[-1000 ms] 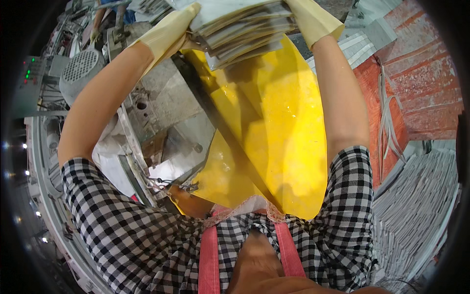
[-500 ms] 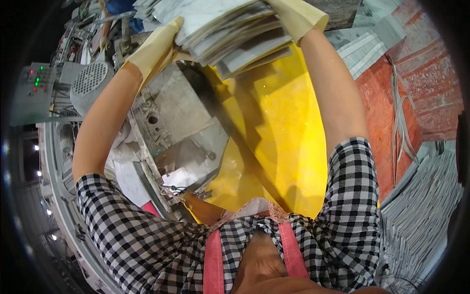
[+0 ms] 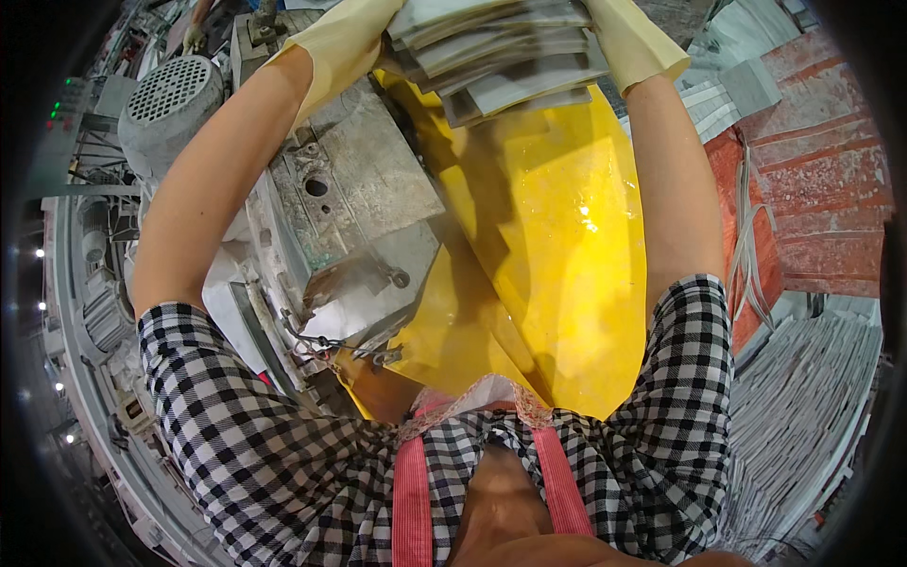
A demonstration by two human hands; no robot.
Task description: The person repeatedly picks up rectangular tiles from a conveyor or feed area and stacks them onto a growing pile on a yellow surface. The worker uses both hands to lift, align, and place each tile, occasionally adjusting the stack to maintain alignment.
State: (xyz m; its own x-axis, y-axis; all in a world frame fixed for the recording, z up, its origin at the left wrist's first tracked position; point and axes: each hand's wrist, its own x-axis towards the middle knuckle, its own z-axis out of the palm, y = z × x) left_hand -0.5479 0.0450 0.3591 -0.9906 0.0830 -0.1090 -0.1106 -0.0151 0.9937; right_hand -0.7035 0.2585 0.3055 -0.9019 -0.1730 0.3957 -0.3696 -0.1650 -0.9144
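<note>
Ahead of me, at the top edge of the view, a stack of thin grey-white stone tiles (image 3: 501,61) is held up between my two hands. The tiles are fanned unevenly, and their near edges face me. My left hand (image 3: 351,47), in a pale yellow rubber glove, grips the left end of the stack. On the right end is my right hand (image 3: 638,45), gloved the same way. The fingertips of both hands are hidden behind the tiles or cut off by the frame. Below the stack spreads a wet yellow plastic apron (image 3: 567,274).
Left of the apron stands a dusty metal machine block (image 3: 368,170) with a cable by its lower end. A grey motor (image 3: 172,99) with a grille is beyond my left forearm. Red boards (image 3: 817,170) lie on the right, above many stacked thin slabs (image 3: 803,406).
The tile stack and both gloved hands have shifted to the right in view, slightly higher up. My view has moved too, so the machine and motor appear displaced.
</note>
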